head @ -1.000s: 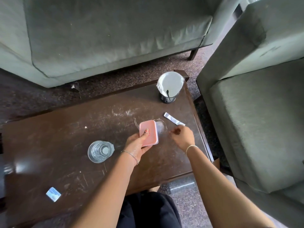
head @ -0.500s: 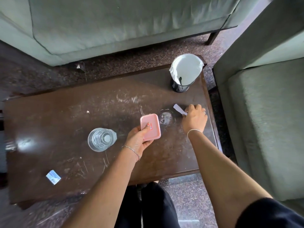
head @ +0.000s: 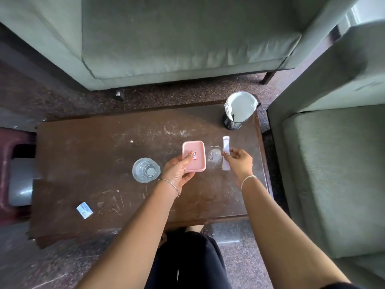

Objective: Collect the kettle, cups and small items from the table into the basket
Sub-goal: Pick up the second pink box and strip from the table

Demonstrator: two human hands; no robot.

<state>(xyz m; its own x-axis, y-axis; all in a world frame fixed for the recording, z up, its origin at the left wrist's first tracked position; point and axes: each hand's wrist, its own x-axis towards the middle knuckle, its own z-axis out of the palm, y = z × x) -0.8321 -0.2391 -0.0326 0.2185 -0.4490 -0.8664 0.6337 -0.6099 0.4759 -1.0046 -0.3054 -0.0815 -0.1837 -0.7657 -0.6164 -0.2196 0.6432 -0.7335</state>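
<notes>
My left hand (head: 180,172) grips a small pink lidded box (head: 194,155) above the dark wooden table (head: 87,159). To its right, my right hand (head: 239,161) pinches a long white sachet strip (head: 225,152), lifted off the tabletop. A clear glass (head: 146,170) stands left of my left hand. A small blue-and-white packet (head: 84,210) lies near the table's front left. A black mesh holder lined with white paper (head: 238,112) stands at the far right corner. A faint ring mark (head: 214,156) sits between my hands. No basket or kettle is in view.
A grey-green sofa (head: 177,38) runs along the far side of the table, and an armchair (head: 333,163) stands close on the right. A dark red stool (head: 14,170) sits at the table's left end. My legs in black are below the front edge.
My right hand took hold of the white strip and lifted it, turning it lengthwise. My left hand kept the pink box. The view shifted down and right.
</notes>
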